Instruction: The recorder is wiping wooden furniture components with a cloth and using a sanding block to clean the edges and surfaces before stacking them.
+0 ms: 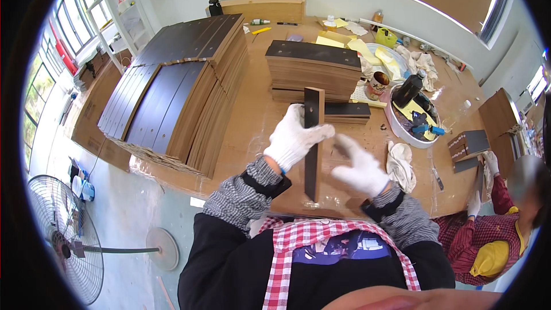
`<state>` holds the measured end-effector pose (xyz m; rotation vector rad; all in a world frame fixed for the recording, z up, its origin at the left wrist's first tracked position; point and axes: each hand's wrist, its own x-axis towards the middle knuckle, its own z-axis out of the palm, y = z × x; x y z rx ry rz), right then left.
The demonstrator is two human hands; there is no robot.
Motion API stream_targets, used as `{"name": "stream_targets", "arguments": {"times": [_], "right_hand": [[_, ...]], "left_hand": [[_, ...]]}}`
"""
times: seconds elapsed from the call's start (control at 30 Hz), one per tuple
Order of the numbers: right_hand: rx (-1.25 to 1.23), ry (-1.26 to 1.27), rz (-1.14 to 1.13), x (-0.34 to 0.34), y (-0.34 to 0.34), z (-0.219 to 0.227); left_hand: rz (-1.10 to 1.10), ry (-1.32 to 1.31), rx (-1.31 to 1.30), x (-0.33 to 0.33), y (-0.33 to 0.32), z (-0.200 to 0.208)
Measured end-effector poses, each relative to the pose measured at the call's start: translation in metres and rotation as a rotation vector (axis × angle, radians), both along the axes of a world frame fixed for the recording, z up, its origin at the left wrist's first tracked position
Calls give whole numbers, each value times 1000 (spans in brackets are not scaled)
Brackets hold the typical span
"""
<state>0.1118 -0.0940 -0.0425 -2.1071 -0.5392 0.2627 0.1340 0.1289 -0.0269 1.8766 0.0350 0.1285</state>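
My left hand [290, 140], in a white knit glove, grips a narrow dark board [311, 175] with a light brown edge. The board stands on its long side, pointing away from me, over the near part of the table. To its right my right hand [363, 167], gloved too, is open with fingers stretched towards the board; it appears apart from the board, and its fingertips are slightly blurred. Just beyond the hands are a tall stack of similar dark boards [313, 51] and a low stack [350, 110]. A crumpled white cloth [400, 166] lies right of my right hand.
Large stacks of dark boards [178, 89] fill the table's left side. At right stand a white tub [410, 138] with a dark bottle, and a stained can [377, 85]. A co-worker [488, 235] handles boards at far right. A fan [66, 241] stands lower left.
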Motion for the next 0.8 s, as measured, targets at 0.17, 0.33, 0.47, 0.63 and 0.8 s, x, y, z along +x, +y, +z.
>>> {"name": "stream_targets", "arguments": {"times": [0.17, 0.33, 0.47, 0.63, 0.8], "right_hand": [[10, 162, -66, -17, 55, -21], [744, 384, 6, 1, 65, -40], [768, 439, -73, -1, 75, -22], [690, 384, -122, -6, 76, -27], [751, 451, -97, -11, 72, -29]], "left_hand": [[92, -7, -12, 23, 7, -35], [-134, -161, -532, 3, 32, -33], [-12, -4, -657, -17, 62, -38], [22, 94, -585, -32, 72, -54], [-13, 130, -600, -43, 68, -61]]}}
